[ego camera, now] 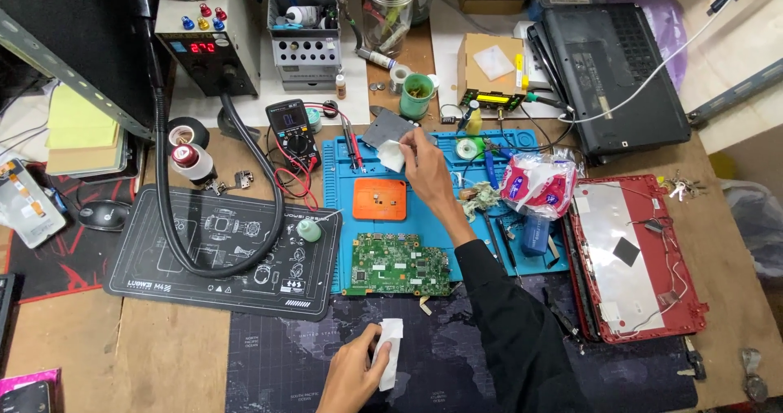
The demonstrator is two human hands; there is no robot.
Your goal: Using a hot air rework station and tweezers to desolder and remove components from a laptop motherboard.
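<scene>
Pinching a white wipe [391, 155] against a small grey metal plate [387, 128], the right hand [424, 164] was reaching up to the upper middle of the frame, over the top edge of the blue silicone work mat [424, 217]. Fingers were closed on the wipe; the plate looked propped on its edge, probably so one face could be rubbed, though it was hard to tell if the hand also held the plate.

The left hand [355, 372] sat at the bottom centre, fingers closed around another folded white wipe [390, 352], pressed down on the dark desk mat [285, 356], likely kept there as a spare.

Between the two hands lay the green circuit board [400, 264], flat on the blue mat's lower edge, with an orange square pad [379, 198] just above it. A multimeter [291, 128] was parked at upper left of the mat, within reach. A red laptop shell [636, 258] lay open on the right, out of the way.
</scene>
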